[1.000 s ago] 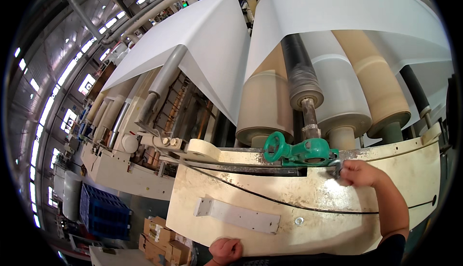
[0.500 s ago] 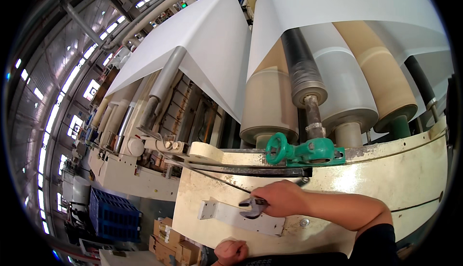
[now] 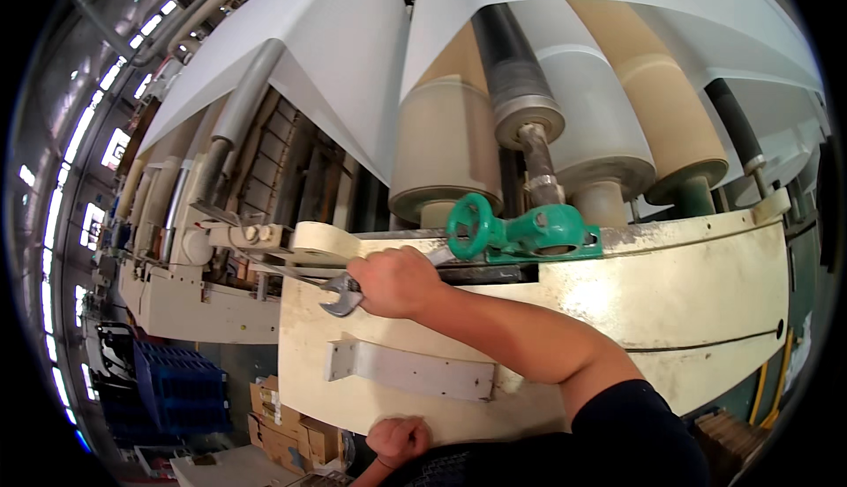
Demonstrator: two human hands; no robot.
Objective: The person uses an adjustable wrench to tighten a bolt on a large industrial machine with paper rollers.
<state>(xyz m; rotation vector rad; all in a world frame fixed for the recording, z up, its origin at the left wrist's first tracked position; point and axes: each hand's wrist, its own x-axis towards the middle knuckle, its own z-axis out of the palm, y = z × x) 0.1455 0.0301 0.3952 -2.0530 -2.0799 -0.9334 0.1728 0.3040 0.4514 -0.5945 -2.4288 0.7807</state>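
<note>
My right hand (image 3: 397,282) is wrapped round an adjustable wrench (image 3: 342,295), its jaws jutting out on the left and its handle end showing on the right by the green bracket. Hand and wrench are over the upper edge of a cream machine frame (image 3: 697,293). Just right of them a green handwheel (image 3: 470,227) sits on a green bearing bracket (image 3: 547,231). My left hand (image 3: 399,439) is curled closed at the frame's near edge, with nothing showing in it. Between the hands a pale metal bracket (image 3: 423,370) is fixed to the frame.
Large rollers, a beige one (image 3: 445,147) and a grey one (image 3: 591,116) among them, stand beyond the frame. A wide white sheet (image 3: 335,55) runs over them. At lower left are blue plastic crates (image 3: 181,385) and cardboard boxes (image 3: 287,430).
My right hand has moved left and up with the wrench, from above the pale bracket to the frame's upper edge. The view has shifted, so the machine appears higher and further left. My left hand stays curled.
</note>
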